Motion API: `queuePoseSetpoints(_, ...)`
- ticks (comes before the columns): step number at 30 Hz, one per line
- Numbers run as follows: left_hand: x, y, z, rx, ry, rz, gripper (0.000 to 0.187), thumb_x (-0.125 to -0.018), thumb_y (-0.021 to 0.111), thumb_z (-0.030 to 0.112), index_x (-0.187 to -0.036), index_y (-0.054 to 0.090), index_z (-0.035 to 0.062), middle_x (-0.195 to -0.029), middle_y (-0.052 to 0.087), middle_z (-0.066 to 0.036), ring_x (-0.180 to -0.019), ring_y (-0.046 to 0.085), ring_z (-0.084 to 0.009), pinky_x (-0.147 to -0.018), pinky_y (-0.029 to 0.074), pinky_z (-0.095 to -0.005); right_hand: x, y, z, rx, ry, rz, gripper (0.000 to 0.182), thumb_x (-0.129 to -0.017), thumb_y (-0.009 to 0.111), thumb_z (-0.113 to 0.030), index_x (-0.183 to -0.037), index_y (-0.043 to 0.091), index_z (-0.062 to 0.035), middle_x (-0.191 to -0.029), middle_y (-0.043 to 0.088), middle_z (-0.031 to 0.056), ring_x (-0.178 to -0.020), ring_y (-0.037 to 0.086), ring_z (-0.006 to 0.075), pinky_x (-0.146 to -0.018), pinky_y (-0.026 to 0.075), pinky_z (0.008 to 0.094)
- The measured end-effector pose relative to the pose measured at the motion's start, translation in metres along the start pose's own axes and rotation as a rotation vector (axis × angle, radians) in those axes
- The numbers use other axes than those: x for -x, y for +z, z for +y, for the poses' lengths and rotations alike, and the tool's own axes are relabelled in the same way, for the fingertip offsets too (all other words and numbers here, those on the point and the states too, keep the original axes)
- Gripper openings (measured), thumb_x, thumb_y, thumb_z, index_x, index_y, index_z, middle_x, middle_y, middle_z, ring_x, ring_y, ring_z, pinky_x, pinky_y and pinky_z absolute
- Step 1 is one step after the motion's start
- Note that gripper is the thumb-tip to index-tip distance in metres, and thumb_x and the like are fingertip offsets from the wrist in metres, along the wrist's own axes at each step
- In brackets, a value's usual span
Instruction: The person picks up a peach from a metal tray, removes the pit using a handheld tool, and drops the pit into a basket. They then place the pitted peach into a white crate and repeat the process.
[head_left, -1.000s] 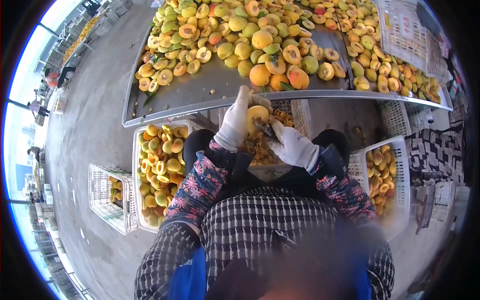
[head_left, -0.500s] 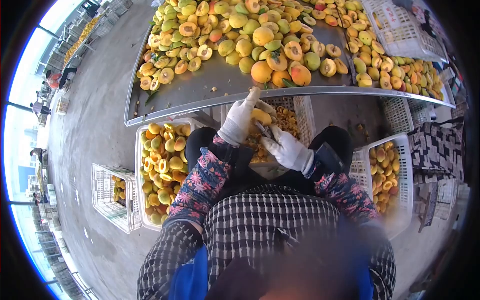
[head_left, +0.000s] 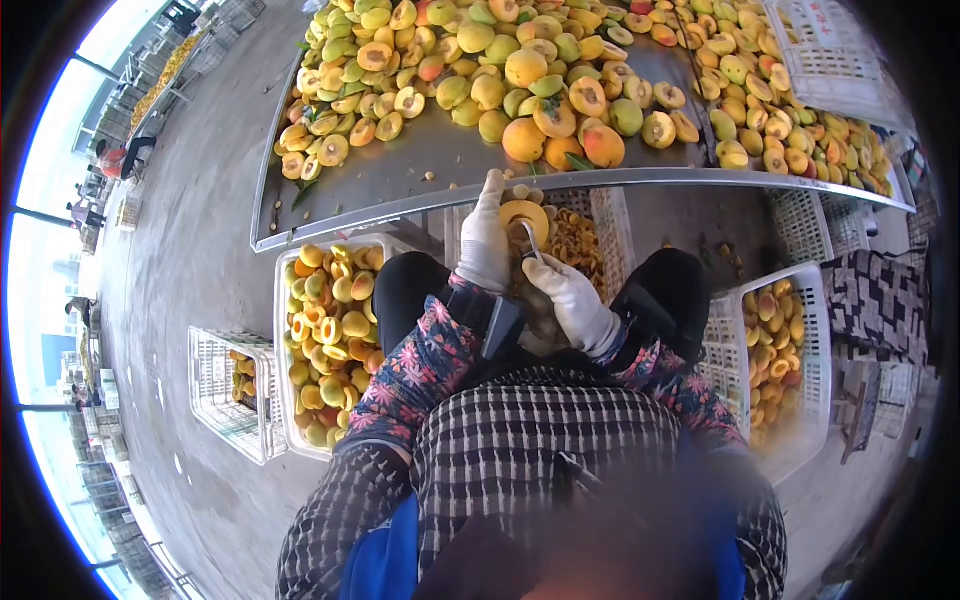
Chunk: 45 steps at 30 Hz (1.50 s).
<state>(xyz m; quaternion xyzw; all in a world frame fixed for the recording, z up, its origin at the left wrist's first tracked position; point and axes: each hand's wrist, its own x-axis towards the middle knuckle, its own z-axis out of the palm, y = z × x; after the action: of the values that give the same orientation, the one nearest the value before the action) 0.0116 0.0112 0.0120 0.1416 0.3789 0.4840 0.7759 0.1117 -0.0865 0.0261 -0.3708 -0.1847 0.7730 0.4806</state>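
Note:
My left hand, in a white glove, is closed round a yellow peach half just below the table's front edge. The cut face is turned up toward me. My right hand, gloved as well, grips a thin metal pitting tool. Its curved end is at the middle of the peach half. Underneath, a white crate holds many small orange-brown pieces, partly hidden by my hands. The handle of the tool is mostly covered by my right fingers.
A metal table with a raised rim carries whole and halved peaches. Crates of peach halves stand at my left and right. Another crate sits farther left. A white basket rests on the table's right side.
The peach half has turned so its cut face shows upward, and the tool's curved end is now visible in it. My left hand is more upright; my right hand has shifted slightly lower.

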Motion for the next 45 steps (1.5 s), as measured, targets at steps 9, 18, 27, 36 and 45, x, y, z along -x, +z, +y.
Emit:
queuePoseSetpoints(9,-0.010,-0.012,0.010,-0.034,0.165,0.071,0.043,-0.096,0.056,0.042,-0.095,0.059,-0.0005,-0.086,0.066,-0.013,-0.075,0.067,-0.0266,-0.066,0.057,-0.0361,0.015,-0.026,0.001,0.370,0.025,-0.146,0.030,-0.097,0.055,-0.031,-0.106,0.053,-0.0022,-0.079,0.051,-0.0010,-0.073,0.048,0.0078,-0.066,0.043,0.0246)
queuePoseSetpoints(18,0.043,-0.108,0.168,-1.077,0.621,0.239,0.028,-0.091,0.063,0.025,-0.104,0.068,0.0011,-0.089,0.069,-0.009,-0.075,0.064,-0.0144,-0.069,0.050,-0.0270,0.003,-0.085,0.004,1.306,-0.199,0.173,0.041,-0.094,0.053,-0.022,-0.129,0.042,-0.0043,-0.093,0.062,0.0249,-0.089,0.062,0.0401,-0.076,0.047,0.0466)
queuePoseSetpoints(27,-0.015,-0.035,0.128,-1.591,0.678,-0.017,0.048,-0.084,0.068,0.034,-0.120,0.061,0.0036,-0.115,0.063,-0.019,-0.106,0.061,-0.0297,-0.091,0.047,-0.0369,-0.007,-0.093,0.010,1.460,-0.268,0.191,0.044,-0.091,0.053,-0.015,-0.133,0.039,-0.0087,-0.102,0.061,0.0256,-0.093,0.060,0.0433,-0.079,0.046,0.0489)
queuePoseSetpoints(36,-0.118,0.074,0.040,-2.010,0.707,0.107,0.057,-0.079,0.067,0.049,-0.116,0.062,0.0058,-0.111,0.063,-0.019,-0.110,0.058,-0.0340,-0.092,0.046,-0.0419,-0.006,-0.091,0.009,1.435,-0.159,0.171,0.050,-0.091,0.054,-0.018,-0.137,0.037,-0.0064,-0.102,0.063,0.0274,-0.093,0.062,0.0429,-0.083,0.047,0.0485)
queuePoseSetpoints(45,-0.093,0.033,0.054,-1.218,0.699,-0.163,0.027,-0.083,0.073,0.022,-0.093,0.062,-0.0002,-0.081,0.067,-0.007,-0.069,0.057,-0.0129,-0.069,0.049,-0.0282,-0.019,-0.079,-0.008,0.286,-0.391,0.223,0.046,-0.092,0.061,-0.008,-0.133,0.040,-0.0018,-0.103,0.062,0.0020,-0.074,0.053,0.0045,-0.060,0.046,0.0205)
